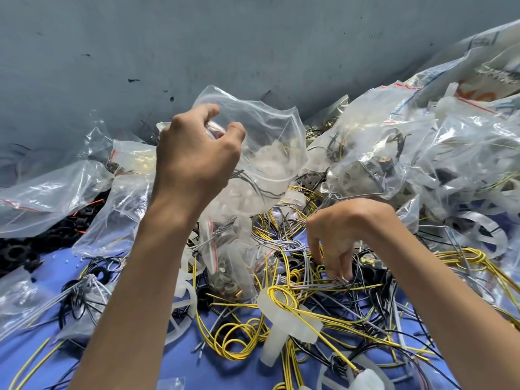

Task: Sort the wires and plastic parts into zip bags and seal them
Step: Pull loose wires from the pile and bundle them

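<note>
Left hand (197, 153) is gripping the rim of a clear crumpled zip bag (270, 153), raised at 12 o'clock above the pile; the bag is holding white plastic parts and a few dark wires. Right hand (337, 237), at 3 o'clock from centre, is pointing fingers down and pinching thin grey wires (318, 282) in the tangle of yellow and black wires (281, 302) lying on the blue table surface (42, 277). Filled clear bags (422, 153) are heaping at 2 o'clock.
</note>
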Demonstrator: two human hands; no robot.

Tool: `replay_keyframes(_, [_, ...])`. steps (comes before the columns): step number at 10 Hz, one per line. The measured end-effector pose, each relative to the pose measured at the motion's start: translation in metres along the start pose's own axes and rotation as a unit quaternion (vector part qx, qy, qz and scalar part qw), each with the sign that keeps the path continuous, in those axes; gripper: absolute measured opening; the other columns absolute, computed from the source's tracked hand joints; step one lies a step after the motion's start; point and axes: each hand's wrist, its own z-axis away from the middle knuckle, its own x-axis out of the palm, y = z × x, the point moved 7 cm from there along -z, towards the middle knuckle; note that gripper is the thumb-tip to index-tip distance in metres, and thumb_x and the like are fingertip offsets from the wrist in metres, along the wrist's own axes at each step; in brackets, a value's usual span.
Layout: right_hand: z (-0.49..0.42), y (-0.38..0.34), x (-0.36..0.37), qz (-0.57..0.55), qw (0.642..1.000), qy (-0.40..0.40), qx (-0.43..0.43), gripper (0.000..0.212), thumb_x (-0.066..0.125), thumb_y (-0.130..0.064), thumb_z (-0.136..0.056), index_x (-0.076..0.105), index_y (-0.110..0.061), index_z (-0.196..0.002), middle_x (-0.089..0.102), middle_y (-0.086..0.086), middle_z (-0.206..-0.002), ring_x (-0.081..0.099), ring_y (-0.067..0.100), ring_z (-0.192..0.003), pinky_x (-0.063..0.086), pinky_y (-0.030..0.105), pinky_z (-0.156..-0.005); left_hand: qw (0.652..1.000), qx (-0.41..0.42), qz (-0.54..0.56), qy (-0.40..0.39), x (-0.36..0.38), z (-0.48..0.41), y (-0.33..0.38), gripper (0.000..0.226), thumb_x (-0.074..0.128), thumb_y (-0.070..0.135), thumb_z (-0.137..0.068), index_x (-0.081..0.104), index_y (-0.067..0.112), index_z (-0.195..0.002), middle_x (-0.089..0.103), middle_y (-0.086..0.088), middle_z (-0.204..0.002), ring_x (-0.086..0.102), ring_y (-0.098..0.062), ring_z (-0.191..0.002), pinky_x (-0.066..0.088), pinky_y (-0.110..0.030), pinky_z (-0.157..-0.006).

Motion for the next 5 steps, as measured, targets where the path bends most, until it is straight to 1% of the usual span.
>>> replay_keyframes(1, [-0.003,0.004,0.004,0.019,0.999,0.032,-0.006,0.009,0.076,-0.015,-0.077,0.069,-0.016,-0.081,0.073,0.004,-0.085,0.071,0.01,-0.073,0.052,0.019,-0.061,1.0,0.002,-0.003,-0.004,0.001,0.001,0.001,0.047,0.062,0.033,-0.085,0.058,0.017,-0.128,0.051,0.016,-0.066,0.053,-0.014,-0.079,0.046,-0.028,-0.084])
replay_keyframes(2, [-0.005,0.016,-0.001,-0.035,0.981,0.192,0.02,0.022,0.065,-0.028,-0.085,0.07,-0.016,-0.103,0.07,0.003,-0.104,0.066,0.014,-0.1,0.047,0.019,-0.063,1.0,-0.001,-0.008,-0.006,0.0,0.002,0.002,0.046,0.062,0.034,-0.086,0.058,0.018,-0.129,0.053,0.019,-0.069,0.055,-0.014,-0.082,0.044,-0.026,-0.083])
replay_keyframes(3, [-0.009,0.008,0.01,0.004,0.998,0.056,0.001,0.023,0.076,-0.016,-0.077,0.067,-0.014,-0.098,0.07,-0.001,-0.075,0.069,0.005,-0.063,0.049,0.017,-0.051,1.0,-0.002,-0.008,-0.011,0.0,0.003,0.003,0.045,0.062,0.034,-0.086,0.058,0.018,-0.129,0.05,0.022,-0.072,0.056,-0.013,-0.088,0.043,-0.025,-0.085])
replay_keyframes(4, [0.004,0.002,-0.003,0.013,0.999,0.03,-0.01,0.023,0.075,-0.011,-0.074,0.06,-0.023,-0.087,0.068,-0.005,-0.069,0.061,-0.001,-0.047,0.045,0.016,-0.05,1.0,0.0,-0.008,-0.018,0.001,0.003,0.004,0.046,0.062,0.035,-0.085,0.059,0.018,-0.127,0.052,0.022,-0.072,0.057,-0.015,-0.09,0.044,-0.026,-0.086])
replay_keyframes(5, [0.025,-0.002,-0.027,0.015,0.989,0.131,-0.064,0.019,0.067,-0.016,-0.078,0.056,-0.032,-0.079,0.067,-0.01,-0.072,0.053,-0.006,-0.05,0.043,0.014,-0.047,0.999,-0.002,0.008,-0.042,0.002,0.004,0.006,0.057,0.057,0.043,-0.074,0.06,0.019,-0.126,0.064,0.006,-0.084,0.063,-0.026,-0.093,0.049,-0.032,-0.089])
